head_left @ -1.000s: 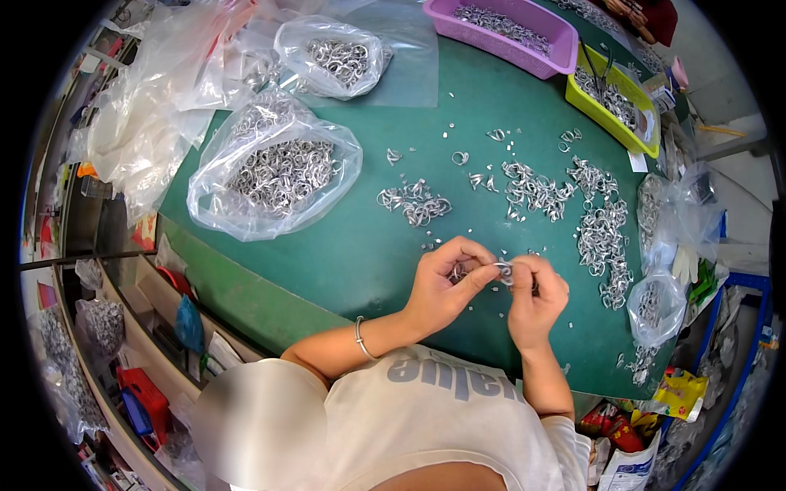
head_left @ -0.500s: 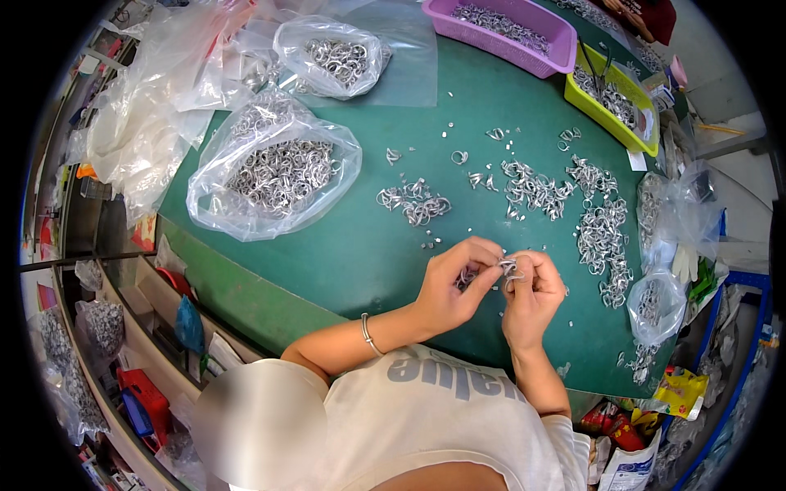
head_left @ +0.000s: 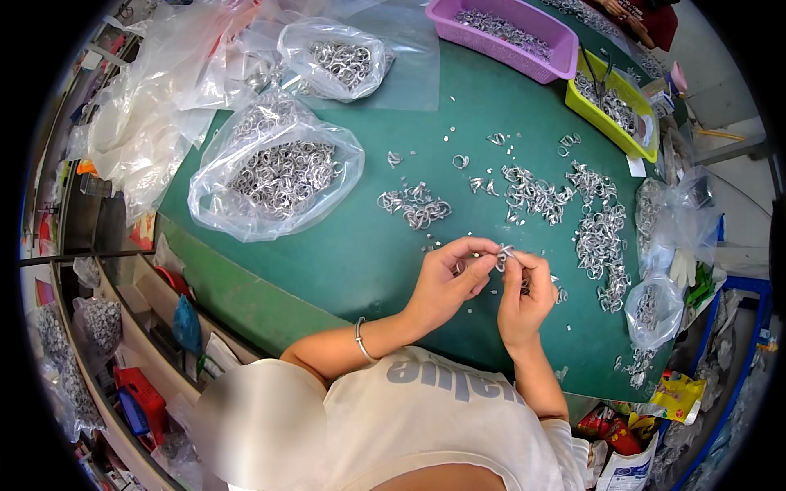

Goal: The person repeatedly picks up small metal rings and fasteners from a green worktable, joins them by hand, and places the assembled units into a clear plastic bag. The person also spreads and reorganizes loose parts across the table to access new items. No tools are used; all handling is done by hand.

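Over the near part of the green table, my left hand and my right hand meet at the fingertips. Between them they pinch a small silver-coloured metal ring. More rings show inside the curled fingers of my left hand, partly hidden. Behind my right fingers lie other rings, mostly covered by the hand. Beyond my hands are loose ring piles: a small one to the left, a middle one, and a long one to the right. Small pale bits lie scattered among them.
Two clear plastic bags of rings, one large and one smaller, stand at the left. A purple basket and a yellow-green basket hold rings at the far right. A small ring bag lies at the right edge. A co-worker's hand shows far off.
The ring between my fingertips has turned and sits a little higher. My right fingers have shifted their grip slightly, and both hands have moved slightly to the left.
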The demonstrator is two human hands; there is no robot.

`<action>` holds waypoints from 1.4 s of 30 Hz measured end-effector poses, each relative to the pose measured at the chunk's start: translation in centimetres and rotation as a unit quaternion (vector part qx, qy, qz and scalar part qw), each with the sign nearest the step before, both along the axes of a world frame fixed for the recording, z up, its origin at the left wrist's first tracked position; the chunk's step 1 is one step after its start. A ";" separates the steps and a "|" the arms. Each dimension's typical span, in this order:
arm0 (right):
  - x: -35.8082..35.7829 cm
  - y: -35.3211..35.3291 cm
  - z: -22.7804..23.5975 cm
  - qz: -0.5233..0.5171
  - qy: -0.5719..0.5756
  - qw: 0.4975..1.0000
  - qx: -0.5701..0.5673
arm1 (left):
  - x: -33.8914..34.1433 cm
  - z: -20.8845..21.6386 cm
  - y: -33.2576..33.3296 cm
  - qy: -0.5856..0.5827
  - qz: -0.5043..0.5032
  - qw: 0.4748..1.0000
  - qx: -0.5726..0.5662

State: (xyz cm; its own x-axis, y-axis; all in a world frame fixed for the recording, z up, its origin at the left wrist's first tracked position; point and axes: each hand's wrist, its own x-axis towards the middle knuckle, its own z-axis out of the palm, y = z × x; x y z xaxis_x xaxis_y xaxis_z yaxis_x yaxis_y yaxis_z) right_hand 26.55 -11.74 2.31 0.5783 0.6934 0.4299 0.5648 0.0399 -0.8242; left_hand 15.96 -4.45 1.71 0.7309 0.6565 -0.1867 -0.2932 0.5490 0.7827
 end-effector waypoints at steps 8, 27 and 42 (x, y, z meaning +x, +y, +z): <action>0.6 -0.8 0.2 0.087 0.110 0.989 -0.046 | 0.0 -0.2 0.3 0.061 0.042 0.985 0.155; 4.7 -1.4 -3.0 0.081 0.645 0.755 0.080 | 0.7 -4.3 2.9 0.223 -0.007 0.869 0.443; 4.3 0.4 -0.6 0.238 -0.091 0.963 -0.088 | 1.9 -6.9 0.8 -0.055 -0.138 0.906 -0.398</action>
